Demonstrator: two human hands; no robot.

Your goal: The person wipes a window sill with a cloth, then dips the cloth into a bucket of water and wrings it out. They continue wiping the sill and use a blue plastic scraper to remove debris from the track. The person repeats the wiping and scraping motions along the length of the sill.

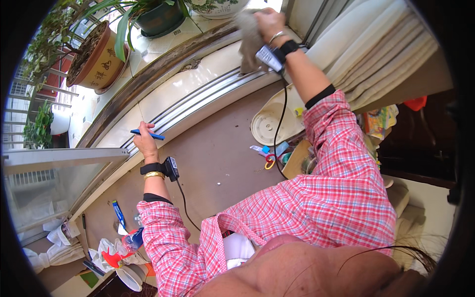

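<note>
My right hand (270,24) grips a grey-brown cloth (250,44) at the far right end of the window sill. The cloth is slightly blurred and hangs down over the metal sliding-window track (211,91). In my left hand (146,144) is a slim blue plastic tool (148,134), held above the near left part of the same track; its exact kind is unclear. Pale sill tiles (189,80) run along the outer side of the track. A glazed sliding window panel (66,159) stands at the left end of it.
Beyond the sill stand a tan flowerpot (98,70), a green pot (161,18) and a white pot (59,122). A curtain (374,48) hangs at right. The brown ledge (207,156) bears a cream plastic basin (267,126), scissors (269,162) and a red-trigger spray bottle (131,241).
</note>
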